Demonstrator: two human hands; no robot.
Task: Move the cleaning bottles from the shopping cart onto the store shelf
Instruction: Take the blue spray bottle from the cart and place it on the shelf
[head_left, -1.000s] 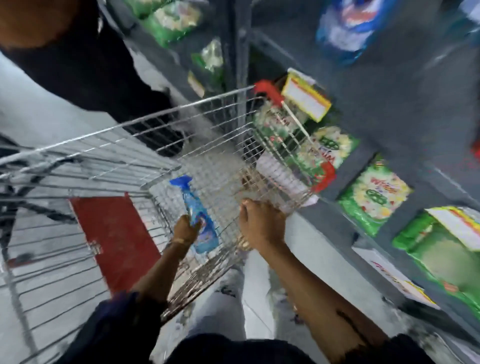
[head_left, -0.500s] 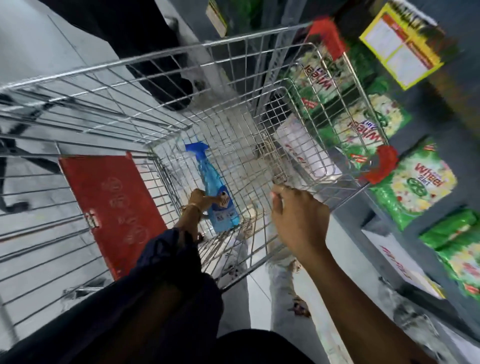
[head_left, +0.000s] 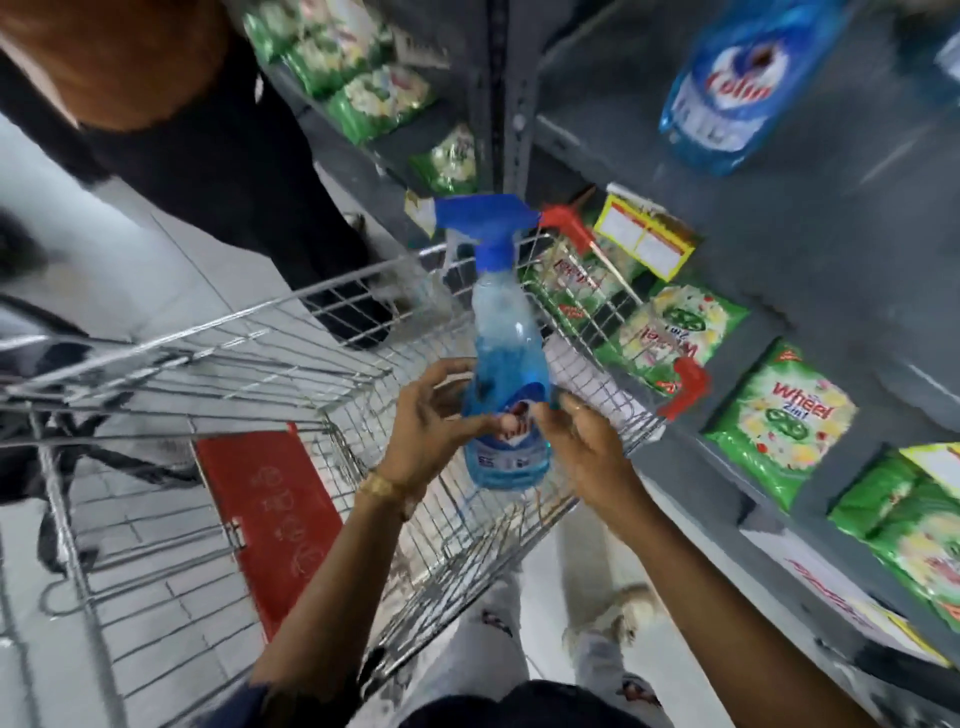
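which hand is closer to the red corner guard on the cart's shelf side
Right. The right hand on the spray bottle sits just below-left of the red guard; the left hand is across the bottle, farther.

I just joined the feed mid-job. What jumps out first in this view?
A blue spray bottle dominates the centre, held upright above the wire shopping cart by the left hand and right hand at its lower body. To the right, grey shelves carry bright green Wheel detergent packs, with a blue Colin refill pouch higher up. A red panel lies in the cart, lower left.
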